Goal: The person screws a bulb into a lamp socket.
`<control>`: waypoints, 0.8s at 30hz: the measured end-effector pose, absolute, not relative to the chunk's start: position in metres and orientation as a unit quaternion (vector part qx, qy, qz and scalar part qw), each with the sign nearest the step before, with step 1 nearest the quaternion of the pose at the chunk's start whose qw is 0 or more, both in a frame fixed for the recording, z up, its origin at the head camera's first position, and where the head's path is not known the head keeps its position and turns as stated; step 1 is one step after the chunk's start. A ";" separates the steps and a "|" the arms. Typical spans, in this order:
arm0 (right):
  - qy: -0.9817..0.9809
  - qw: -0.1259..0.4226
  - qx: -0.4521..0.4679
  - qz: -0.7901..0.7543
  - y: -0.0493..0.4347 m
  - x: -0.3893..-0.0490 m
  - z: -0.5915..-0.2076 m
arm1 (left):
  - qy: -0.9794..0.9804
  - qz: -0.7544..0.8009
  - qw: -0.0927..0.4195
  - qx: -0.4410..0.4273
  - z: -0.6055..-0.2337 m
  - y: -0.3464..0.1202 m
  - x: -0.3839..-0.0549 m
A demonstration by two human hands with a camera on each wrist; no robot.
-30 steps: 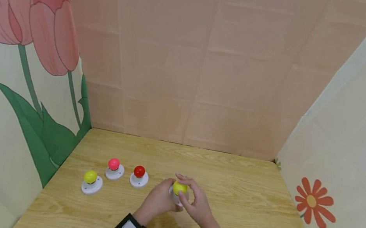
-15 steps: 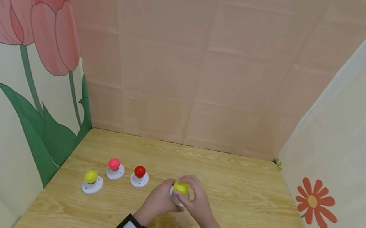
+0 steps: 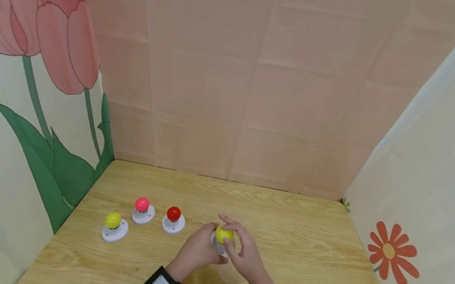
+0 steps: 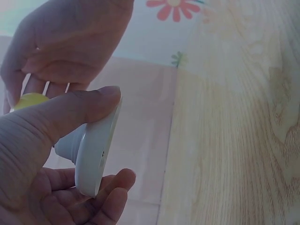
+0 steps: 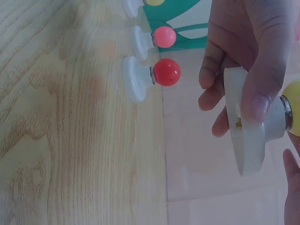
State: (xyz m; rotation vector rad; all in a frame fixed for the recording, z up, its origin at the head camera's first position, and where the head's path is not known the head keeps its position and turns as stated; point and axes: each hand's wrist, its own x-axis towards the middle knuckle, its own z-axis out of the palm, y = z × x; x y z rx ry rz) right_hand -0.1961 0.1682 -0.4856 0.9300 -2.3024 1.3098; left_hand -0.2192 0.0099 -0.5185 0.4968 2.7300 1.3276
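Note:
A white round lamp holder [image 4: 91, 157] is held up off the table, gripped at its rim by my left hand [image 3: 198, 248], thumb on one face and fingers on the other. In it sits a yellow light bulb [image 3: 224, 235], its metal collar visible in the right wrist view. My right hand [image 3: 247, 255] has its thumb against the near side of the bulb and its fingers around the far side. The right fingertips are partly hidden in the wrist views. A brass screw shows on the holder's edge in the right wrist view.
Left of the hands, three more white holders stand upright on the wooden table [image 3: 305, 242]: one with a red bulb [image 3: 173, 213], one with a pink bulb [image 3: 141, 204], one with a yellow bulb [image 3: 113, 220]. A pink backdrop [image 3: 244, 90] closes the far side.
My right fingers curled further over the yellow bulb half a second ago, and now extend more loosely around it. My left hand and the holder stay nearly in place.

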 end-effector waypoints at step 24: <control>-0.824 0.197 0.291 0.444 0.168 -0.198 -0.481 | 0.884 0.433 0.019 0.178 -0.517 0.011 -0.218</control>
